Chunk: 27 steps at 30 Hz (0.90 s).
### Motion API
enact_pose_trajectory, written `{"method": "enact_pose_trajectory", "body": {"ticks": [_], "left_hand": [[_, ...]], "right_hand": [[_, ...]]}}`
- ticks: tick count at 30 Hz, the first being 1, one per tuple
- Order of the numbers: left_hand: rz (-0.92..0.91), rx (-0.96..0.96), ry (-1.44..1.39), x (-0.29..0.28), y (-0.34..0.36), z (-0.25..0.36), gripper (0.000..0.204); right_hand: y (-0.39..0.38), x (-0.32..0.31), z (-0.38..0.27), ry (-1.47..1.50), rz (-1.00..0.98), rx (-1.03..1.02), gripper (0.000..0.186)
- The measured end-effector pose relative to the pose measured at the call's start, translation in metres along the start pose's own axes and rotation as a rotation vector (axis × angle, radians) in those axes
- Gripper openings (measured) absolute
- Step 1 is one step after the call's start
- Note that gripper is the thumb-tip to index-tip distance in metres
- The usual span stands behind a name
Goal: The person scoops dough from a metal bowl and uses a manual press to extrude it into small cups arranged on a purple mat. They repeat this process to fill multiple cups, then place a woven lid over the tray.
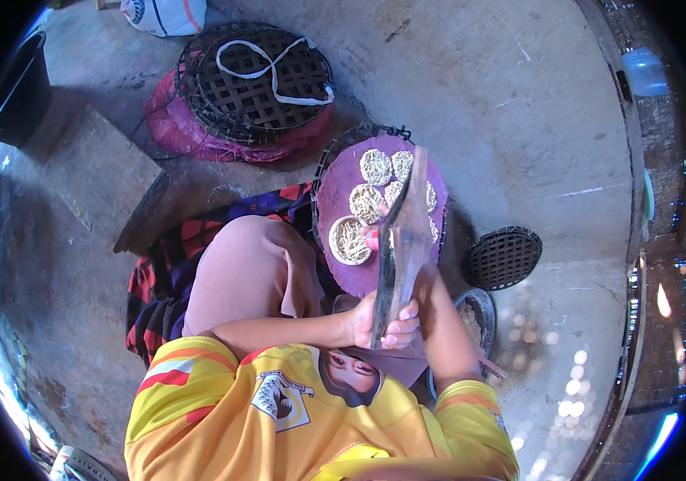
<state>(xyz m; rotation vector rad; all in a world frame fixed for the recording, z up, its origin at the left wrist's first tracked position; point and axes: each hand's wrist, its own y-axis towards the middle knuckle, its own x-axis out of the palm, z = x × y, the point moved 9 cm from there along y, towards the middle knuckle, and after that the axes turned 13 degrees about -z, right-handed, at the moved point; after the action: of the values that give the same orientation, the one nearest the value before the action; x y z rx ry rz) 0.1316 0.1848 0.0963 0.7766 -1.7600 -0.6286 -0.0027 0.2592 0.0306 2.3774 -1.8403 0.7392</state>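
A long wooden tool [407,240] with a dark edge and a handle stands tilted up in front of my chest. My left hand [395,325] is wrapped round its lower end. Most of my right hand [372,239] is hidden behind the tool; a few fingertips show at the edge of a pale ring [349,240] filled with thin noodle-like strands. Whether those fingers grip the ring I cannot tell. Several round cakes of the same strands [367,204] lie on a purple sheet [351,278] over a round woven basket [325,160].
A bowl of pale crumbly stuff [475,317] sits beside my right forearm. Further right a dark woven lid [503,258] lies tilted. Behind are a covered basket [254,96] with a white strap, a wooden board [94,180], a black tub [22,92] and a white sack [165,14].
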Motion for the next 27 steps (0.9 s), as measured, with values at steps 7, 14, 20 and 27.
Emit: {"method": "enact_pose_trajectory", "body": {"ticks": [7,14,20,27], "left_hand": [[-0.145,0.028,0.033,0.033,-0.011,0.044,0.032],[0.075,0.205,0.516,0.078,-0.059,0.162,0.036],[0.014,0.447,0.641,0.099,-0.097,0.215,0.022],[-0.002,0.43,0.662,0.096,-0.096,0.215,0.019]], "right_hand": [[0.003,-0.03,0.05,-0.026,-0.008,-0.073,0.043],[-0.032,0.06,-0.013,-1.808,0.338,-0.182,0.042],[-0.043,0.065,0.02,-1.767,0.299,-0.035,0.075],[-0.058,0.046,0.031,-1.839,0.488,0.106,0.08]]}}
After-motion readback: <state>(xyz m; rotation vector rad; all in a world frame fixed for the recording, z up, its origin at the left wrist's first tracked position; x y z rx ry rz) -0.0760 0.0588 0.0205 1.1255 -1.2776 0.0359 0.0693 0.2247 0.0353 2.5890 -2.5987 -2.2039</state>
